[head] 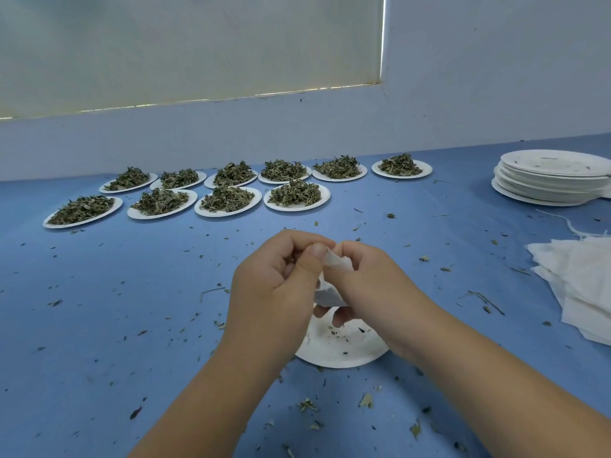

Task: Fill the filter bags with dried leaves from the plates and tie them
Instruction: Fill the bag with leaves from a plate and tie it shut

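both hands, left hand [276,276] and right hand [370,279], are pinching the filter bag [330,285] at its neck above the emptied plate [344,352]; it's looking soft, light, tearable, best gripped near the top.

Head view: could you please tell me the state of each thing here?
Filter bag: held by both hands.
Left hand: pinches the bag.
Right hand: pinches the bag.
Near plate: almost empty.
Ten far plates: heaped with leaves.
Plate stack: empty.
Spare bags: flat, unfilled.
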### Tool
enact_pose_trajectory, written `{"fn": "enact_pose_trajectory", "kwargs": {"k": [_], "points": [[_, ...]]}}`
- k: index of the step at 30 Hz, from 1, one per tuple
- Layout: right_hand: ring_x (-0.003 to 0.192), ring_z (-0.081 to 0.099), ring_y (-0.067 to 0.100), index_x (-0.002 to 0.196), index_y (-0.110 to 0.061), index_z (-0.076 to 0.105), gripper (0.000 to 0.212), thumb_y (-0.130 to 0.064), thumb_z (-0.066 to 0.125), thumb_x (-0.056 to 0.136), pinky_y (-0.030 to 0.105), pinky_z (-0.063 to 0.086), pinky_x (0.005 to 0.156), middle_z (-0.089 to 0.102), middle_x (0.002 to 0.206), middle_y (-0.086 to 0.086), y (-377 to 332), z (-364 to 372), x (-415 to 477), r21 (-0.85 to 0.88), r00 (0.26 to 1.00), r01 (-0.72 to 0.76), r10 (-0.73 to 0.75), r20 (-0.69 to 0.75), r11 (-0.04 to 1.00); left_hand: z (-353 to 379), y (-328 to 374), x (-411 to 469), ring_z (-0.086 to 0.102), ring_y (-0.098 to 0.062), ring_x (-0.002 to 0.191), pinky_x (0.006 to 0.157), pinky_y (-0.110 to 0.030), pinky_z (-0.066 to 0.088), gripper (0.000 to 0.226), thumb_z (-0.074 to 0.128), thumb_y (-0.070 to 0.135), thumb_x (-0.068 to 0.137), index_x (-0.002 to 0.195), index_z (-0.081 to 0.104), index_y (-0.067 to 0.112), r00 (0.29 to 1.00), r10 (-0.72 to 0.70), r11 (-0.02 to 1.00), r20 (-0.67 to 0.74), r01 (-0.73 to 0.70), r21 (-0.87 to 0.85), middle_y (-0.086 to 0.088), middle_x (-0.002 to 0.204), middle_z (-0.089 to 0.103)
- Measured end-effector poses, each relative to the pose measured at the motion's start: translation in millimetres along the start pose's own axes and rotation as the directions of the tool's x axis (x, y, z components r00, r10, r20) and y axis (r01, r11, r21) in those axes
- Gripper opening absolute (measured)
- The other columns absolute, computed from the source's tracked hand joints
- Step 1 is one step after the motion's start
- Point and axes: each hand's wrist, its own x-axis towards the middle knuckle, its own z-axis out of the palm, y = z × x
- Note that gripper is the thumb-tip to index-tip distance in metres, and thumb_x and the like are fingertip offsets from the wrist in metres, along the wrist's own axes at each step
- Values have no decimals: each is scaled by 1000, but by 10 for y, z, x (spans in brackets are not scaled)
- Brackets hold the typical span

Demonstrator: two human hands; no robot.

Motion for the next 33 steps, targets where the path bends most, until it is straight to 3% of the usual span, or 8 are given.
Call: {"fn": "enact_pose_trajectory", "kwargs": {"k": [5,10,13,17,21,24,27,33], "points": [[64,67,15,99,-9,58,17,-25,57,94,27,53,56,63,100,15,16,-9,-47,-18,996,19,-17,88,1000,8,-53,-5,44,0,41,42,-11,36,28,57,8,91,73,70,26,999,-32,999,-24,32,7,6,49,56],[51,58,17,78,-10,57,13,-1,49,75,31,48,47,62,62,3,27,-32,-12,-63,996,76,-79,-47,995,82,-45,-97,40,-1,42,43,-10,33,29,59,6,90,77,72,28,995,-30,999,97,33,-27,5,51,53],[47,58,15,73,-13,56,9,-15,50,66,27,45,44,60,56,-1,31,-33,-10,-99,995,71,-77,-59,993,58,-38,-80,42,0,43,45,-9,35,19,61,16,86,78,73,28,994,-11,998,108,19,-66,13,53,56],[65,70,20,96,-6,62,37,-34,62,72,31,54,54,69,85,9,27,-74,-2,-21,996,81,-81,28,996,-32,-59,-8,44,1,47,48,-10,36,18,55,24,82,80,71,31,999,44,998,25,-43,-48,17,57,59],[98,69,30,125,-18,57,47,-22,68,80,39,56,80,59,125,5,-40,-163,-21,218,941,49,-118,316,975,-138,-78,56,46,1,46,46,-9,36,18,53,23,87,80,69,28,993,61,994,-100,-69,-85,17,55,56],[103,67,22,139,-45,38,78,-13,72,76,43,54,86,47,139,-14,-19,-199,-43,25,920,168,-166,356,985,-170,-75,71,42,0,42,42,-11,34,24,53,17,91,76,70,26,998,14,986,-65,-24,-166,16,51,54],[98,64,14,135,-55,34,85,-12,75,74,37,54,84,56,126,-8,29,-140,-40,-194,921,313,-247,302,930,-172,-69,85,32,-5,38,40,-16,29,19,54,21,84,76,71,22,992,-66,958,105,93,-270,9,48,45],[89,59,0,102,-46,54,37,-26,72,77,12,45,70,62,96,-17,49,-120,29,-387,913,406,-345,219,828,-177,-134,101,28,-8,41,41,-18,27,15,62,31,88,88,73,20,986,-102,950,134,137,-282,6,50,38]]}}
